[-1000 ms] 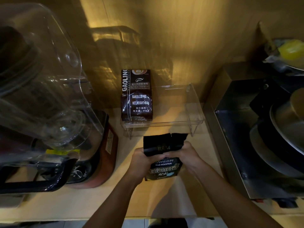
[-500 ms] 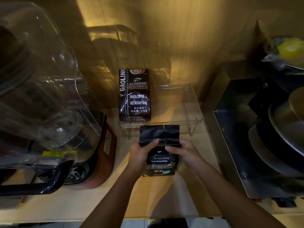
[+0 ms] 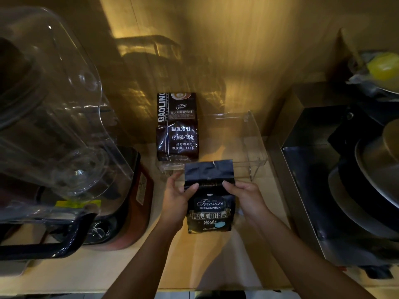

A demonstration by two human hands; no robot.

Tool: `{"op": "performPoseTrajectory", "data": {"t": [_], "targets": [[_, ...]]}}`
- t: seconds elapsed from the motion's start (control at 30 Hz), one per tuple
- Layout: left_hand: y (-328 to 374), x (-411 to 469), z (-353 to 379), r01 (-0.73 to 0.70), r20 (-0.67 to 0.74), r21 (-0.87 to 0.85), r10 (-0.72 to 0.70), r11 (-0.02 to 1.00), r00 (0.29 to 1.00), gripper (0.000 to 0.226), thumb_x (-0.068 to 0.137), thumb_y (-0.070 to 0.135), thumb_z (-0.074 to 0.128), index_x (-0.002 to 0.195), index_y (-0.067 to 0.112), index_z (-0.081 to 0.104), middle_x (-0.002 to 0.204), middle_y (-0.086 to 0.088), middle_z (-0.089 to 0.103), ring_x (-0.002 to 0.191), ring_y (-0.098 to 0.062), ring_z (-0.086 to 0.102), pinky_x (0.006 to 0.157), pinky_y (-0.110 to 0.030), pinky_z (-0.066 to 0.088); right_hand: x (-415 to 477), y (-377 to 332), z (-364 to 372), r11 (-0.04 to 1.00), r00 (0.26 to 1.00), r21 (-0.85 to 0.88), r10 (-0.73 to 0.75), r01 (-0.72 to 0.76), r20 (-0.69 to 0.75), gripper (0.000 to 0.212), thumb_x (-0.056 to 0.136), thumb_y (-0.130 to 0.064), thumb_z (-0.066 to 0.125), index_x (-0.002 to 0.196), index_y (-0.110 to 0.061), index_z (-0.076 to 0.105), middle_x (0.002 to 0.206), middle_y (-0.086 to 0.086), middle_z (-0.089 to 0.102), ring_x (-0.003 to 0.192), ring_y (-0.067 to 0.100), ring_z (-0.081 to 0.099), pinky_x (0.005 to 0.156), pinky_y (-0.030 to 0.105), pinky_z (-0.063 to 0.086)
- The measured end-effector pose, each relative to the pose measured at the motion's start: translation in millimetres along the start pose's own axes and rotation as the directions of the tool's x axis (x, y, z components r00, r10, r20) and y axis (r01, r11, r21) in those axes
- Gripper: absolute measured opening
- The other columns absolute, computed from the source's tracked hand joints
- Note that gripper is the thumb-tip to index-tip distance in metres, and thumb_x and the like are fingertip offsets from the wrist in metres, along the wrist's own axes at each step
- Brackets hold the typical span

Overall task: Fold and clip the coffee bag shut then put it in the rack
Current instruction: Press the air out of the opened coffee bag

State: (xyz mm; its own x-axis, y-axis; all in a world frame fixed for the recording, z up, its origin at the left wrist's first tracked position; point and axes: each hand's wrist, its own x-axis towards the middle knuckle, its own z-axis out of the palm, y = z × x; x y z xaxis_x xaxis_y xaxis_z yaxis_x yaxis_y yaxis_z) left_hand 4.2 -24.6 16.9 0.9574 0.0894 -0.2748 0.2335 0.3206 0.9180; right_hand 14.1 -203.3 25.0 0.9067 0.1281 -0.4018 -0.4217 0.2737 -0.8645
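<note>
A black "Treasure Blue Mountain" coffee bag (image 3: 210,203) stands upright on the wooden counter in front of me. Its top flap stands straight up and flat, with a small tear at the upper edge. My left hand (image 3: 177,199) holds the bag's left side, thumb pressed on the front just below the flap. My right hand (image 3: 246,198) grips the right side the same way. Just behind the bag sits a clear acrylic rack (image 3: 248,147). A dark brown Gaolin coffee bag (image 3: 177,128) stands in the rack's left part. No clip is in view.
A large blender with a clear jug (image 3: 54,126) and a red base (image 3: 129,201) fills the left. A steel unit (image 3: 313,169) with stacked metal pans (image 3: 371,180) stands on the right. A wooden wall rises behind the rack.
The bag's top flap, bent and crumpled a second ago, now stands up flat. Both hands have slid from clasping the bag's front to holding its sides.
</note>
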Motion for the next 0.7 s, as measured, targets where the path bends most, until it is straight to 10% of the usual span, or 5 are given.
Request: {"op": "performPoseTrajectory", "data": {"t": [0.23,0.43,0.7], "targets": [[3.0,2.8,3.9,-0.162,0.015,0.129,0.162,0.978,0.987,0.042,0.074,-0.012,0.062,0.094,0.024,0.058,0.083,-0.009,0.07,0.079,-0.022,0.069,0.06,-0.025,0.058,8.1,1.9,-4.6,0.969,0.983,-0.207,-0.158,0.137,-0.089,0.015,0.079,-0.007,0.065,0.068,-0.017,0.066,0.063,-0.001,0.072,0.061,0.014,0.068,0.048,0.018,0.052],[2.9,4.9,-0.3,-0.137,0.03,0.207,0.134,0.969,0.991,0.041,0.071,-0.014,0.064,0.091,0.023,0.067,0.097,-0.003,0.064,0.079,-0.005,0.067,0.062,-0.013,0.054,2.9,10.7,-6.5,0.89,0.924,-0.343,-0.361,0.3,-0.126,0.048,0.079,-0.002,0.064,0.109,-0.038,0.054,0.086,-0.004,0.069,0.083,0.009,0.066,0.068,0.021,0.055],[3.3,2.4,-1.8,-0.17,-0.027,0.407,0.198,0.897,0.98,0.029,0.075,-0.005,0.066,0.094,0.016,0.067,0.087,-0.006,0.058,0.081,-0.015,0.059,0.068,-0.011,0.053,-0.4,6.5,-6.6,0.792,0.876,-0.479,-0.473,0.377,-0.092,0.021,0.076,0.007,0.064,0.094,-0.003,0.068,0.087,0.014,0.066,0.089,0.031,0.061,0.086,0.047,0.05]]}}
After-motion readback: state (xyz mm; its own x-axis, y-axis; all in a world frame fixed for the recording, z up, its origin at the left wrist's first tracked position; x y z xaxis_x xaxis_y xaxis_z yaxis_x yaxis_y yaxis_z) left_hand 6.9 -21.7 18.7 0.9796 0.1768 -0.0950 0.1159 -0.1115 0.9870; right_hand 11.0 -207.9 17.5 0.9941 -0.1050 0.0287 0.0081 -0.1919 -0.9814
